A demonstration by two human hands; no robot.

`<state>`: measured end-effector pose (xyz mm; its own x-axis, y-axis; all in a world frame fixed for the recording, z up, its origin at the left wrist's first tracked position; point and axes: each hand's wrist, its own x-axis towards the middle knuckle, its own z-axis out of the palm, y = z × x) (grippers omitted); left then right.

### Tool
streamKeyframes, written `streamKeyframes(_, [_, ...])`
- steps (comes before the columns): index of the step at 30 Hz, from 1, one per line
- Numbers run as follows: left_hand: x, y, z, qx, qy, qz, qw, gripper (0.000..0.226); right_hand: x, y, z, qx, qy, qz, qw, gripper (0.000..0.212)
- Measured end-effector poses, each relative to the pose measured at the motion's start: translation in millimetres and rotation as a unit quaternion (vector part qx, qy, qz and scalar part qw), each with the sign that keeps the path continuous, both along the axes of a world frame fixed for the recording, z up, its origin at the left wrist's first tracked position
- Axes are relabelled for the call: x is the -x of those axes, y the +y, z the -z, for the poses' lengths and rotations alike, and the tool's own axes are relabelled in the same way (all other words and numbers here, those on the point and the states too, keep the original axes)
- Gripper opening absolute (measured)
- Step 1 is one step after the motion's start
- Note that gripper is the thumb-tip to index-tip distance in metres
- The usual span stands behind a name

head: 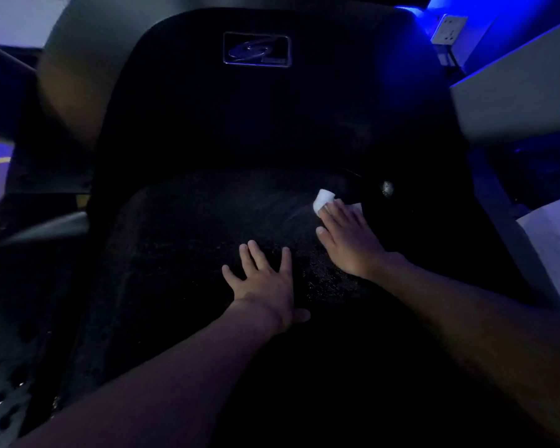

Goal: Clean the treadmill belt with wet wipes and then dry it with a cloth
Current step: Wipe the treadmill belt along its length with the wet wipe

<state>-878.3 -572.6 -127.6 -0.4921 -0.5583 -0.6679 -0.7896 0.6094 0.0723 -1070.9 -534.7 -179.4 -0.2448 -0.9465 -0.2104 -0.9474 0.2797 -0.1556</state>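
One treadmill belt (181, 240), black, matte and grainy, speckled with pale dust, fills the middle. At the belt's far end rises one smooth, dark, rounded motor cover (256, 118). Two bare hands lie on the belt: the left hand (265, 282) flat with its fingers spread wide, the right hand (349, 240) toward the belt's right edge, fingers straight and pressing down one crumpled white wet wipe (324, 198). One small rectangular, glossy badge (256, 49) sits on the cover.
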Motion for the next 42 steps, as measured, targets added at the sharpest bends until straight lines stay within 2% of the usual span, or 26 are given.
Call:
streamKeyframes(1, [1.6, 0.5, -0.6, -0.001, -0.005, -0.001, 1.000, 0.120, -8.2, -0.4, 1.1, -0.006, 0.011, 0.020, 1.000, 0.073])
streamKeyframes(4, [4.8, 2.9, -0.8, 0.004, -0.007, -0.006, 1.000, 0.117, -34.9, 11.8, -1.2, -0.009, -0.015, -0.108, 0.994, 0.065])
streamKeyframes(6, [4.1, 4.9, 0.4, 0.018, 0.013, 0.016, 1.000, 0.115, -14.2, 14.5, -5.2, 0.028, -0.020, -0.140, 0.990, 0.059])
streamKeyframes(7, [3.3, 6.0, 1.4, 0.023, 0.029, 0.036, 0.999, 0.112, 0.7, 12.3, -4.7, 0.042, -0.011, -0.083, 0.996, 0.060])
streamKeyframes(9, [2.2, 8.1, 3.4, 0.023, 0.052, 0.065, 0.996, 0.106, 14.4, 11.0, -3.4, -0.014, 0.000, 0.066, 0.998, 0.066])
streamKeyframes(10, [3.0, 9.4, 3.5, 0.020, 0.057, 0.069, 0.996, 0.104, 9.8, 13.0, -1.2, -0.035, 0.003, 0.081, 0.996, 0.073])
streamKeyframes(12, [5.0, 11.7, 2.7, 0.020, 0.051, 0.073, 0.996, 0.102, -3.3, 24.5, 3.1, -0.023, -0.005, -0.003, 1.000, 0.085])
streamKeyframes(14, [7.6, 14.1, 0.9, 0.025, 0.038, 0.083, 0.996, 0.099, 7.3, 36.0, -1.0, -0.003, -0.025, -0.066, 0.997, 0.075])
streamKeyframes(16, [9.3, 15.5, 0.6, 0.035, 0.029, 0.091, 0.995, 0.097, 25.7, 34.2, -2.8, -0.004, -0.020, 0.028, 0.999, 0.065])
streamKeyframes(18, [9.3, 16.8, 1.4, 0.036, 0.025, 0.093, 0.995, 0.096, 19.7, 30.8, -1.6, -0.054, -0.008, 0.120, 0.991, 0.067])
streamKeyframes(22, [8.7, 17.3, 2.1, 0.041, 0.019, 0.098, 0.994, 0.094, 20.4, 49.0, 0.8, -0.028, -0.030, 0.004, 0.999, 0.076])
streamKeyframes(26, [10.1, 21.4, 4.9, 0.061, 0.015, 0.106, 0.992, 0.089, 16.6, 43.7, -1.7, -0.045, -0.024, 0.181, 0.982, 0.073])
streamKeyframes(28, [10.7, 26.5, 6.9, 0.075, 0.014, 0.107, 0.991, 0.083, -5.4, 46.8, 3.4, -0.017, -0.016, 0.117, 0.993, 0.082])
streamKeyframes(30, [9.0, 30.4, 9.1, 0.087, 0.017, 0.113, 0.990, 0.081, 0.0, 58.2, 3.9, -0.001, -0.030, 0.060, 0.998, 0.079])
streamKeyframes(33, [2.4, 30.2, 11.3, 0.097, 0.033, 0.117, 0.988, 0.079, 14.4, 61.4, -2.6, -0.033, -0.053, 0.210, 0.976, 0.071])
streamKeyframes(34, [-0.1, 29.4, 11.7, 0.094, 0.037, 0.115, 0.988, 0.080, 11.6, 60.7, -2.1, -0.046, -0.048, 0.216, 0.974, 0.071])
streamKeyframes(37, [-7.1, 29.6, 9.2, 0.089, 0.021, 0.101, 0.991, 0.083, 8.0, 71.1, -2.9, -0.046, -0.050, 0.110, 0.992, 0.069])
streamKeyframes(41, [-8.4, 31.5, 5.9, 0.076, 0.016, 0.068, 0.995, 0.085, -4.5, 69.0, -3.3, -0.001, -0.030, 0.119, 0.992, 0.073])
streamKeyframes(42, [-9.0, 30.5, 5.8, 0.062, 0.027, 0.053, 0.996, 0.087, -16.7, 66.2, -3.0, 0.021, -0.026, 0.065, 0.997, 0.076])
